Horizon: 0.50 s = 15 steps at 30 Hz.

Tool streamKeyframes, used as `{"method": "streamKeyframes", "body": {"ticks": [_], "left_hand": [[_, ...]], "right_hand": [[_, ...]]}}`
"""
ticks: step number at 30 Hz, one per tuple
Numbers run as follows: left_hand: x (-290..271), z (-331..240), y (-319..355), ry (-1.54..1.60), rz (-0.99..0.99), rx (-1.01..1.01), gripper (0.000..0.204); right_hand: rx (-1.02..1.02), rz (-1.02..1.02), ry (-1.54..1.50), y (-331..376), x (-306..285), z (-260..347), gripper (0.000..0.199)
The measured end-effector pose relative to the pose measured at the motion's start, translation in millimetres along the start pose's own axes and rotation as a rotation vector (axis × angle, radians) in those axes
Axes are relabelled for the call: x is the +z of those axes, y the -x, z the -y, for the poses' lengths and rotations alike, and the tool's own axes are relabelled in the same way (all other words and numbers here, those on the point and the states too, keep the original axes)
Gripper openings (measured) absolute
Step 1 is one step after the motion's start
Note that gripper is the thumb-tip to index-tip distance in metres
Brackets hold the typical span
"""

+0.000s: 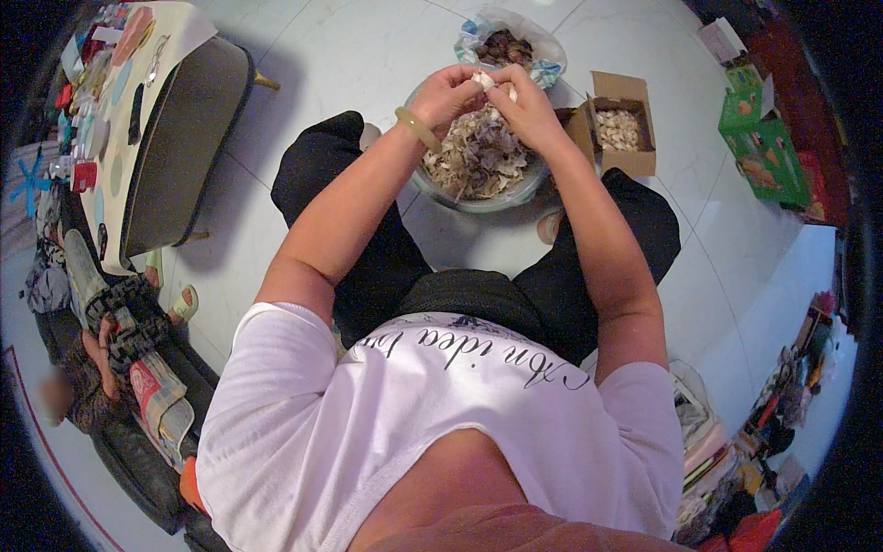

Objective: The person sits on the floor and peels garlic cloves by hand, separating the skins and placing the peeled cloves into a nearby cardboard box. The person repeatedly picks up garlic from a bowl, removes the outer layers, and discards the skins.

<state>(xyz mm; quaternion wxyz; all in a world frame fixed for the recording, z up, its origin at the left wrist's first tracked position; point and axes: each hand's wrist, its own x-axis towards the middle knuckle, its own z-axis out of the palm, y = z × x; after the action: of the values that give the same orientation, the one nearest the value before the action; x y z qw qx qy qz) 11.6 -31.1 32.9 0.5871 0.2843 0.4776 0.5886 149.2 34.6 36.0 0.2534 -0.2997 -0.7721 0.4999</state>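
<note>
My left hand [443, 97], with a pale bangle on its wrist, and my right hand [530, 112] meet above a round basin [487, 204]. Between their fingertips is a whitish garlic bulb [482, 81], gripped from both sides. Another pale piece shows by the right fingers, too small to make out. Dry, papery garlic skins [478, 166] heap up in the basin below. To the right, an open cardboard box [646, 164] holds many pale garlic cloves [618, 131]. Beyond the basin stands an open plastic bag [550, 66] with dark brownish lumps [504, 48] inside.
A table with a patterned cover [120, 166] stands at the left. Below it, another person [97, 368] sits on a dark sofa. A green carton [759, 138] is at the far right, and piled belongings [727, 460] lie at the lower right. The floor [708, 248] is pale tile.
</note>
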Motion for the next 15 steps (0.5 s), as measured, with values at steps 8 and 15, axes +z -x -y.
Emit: {"method": "streamKeyframes", "body": {"ticks": [8, 15], "left_hand": [[5, -6, 1, -0.442, 0.017, 0.267, 0.023], [6, -10, 3, -0.696, 0.025, 0.331, 0.024]], "right_hand": [[0.279, 0.176, -0.452, 0, -9, -1, 0.023], [0.013, 0.020, -0.102, -1, -2, -2, 0.024]]}}
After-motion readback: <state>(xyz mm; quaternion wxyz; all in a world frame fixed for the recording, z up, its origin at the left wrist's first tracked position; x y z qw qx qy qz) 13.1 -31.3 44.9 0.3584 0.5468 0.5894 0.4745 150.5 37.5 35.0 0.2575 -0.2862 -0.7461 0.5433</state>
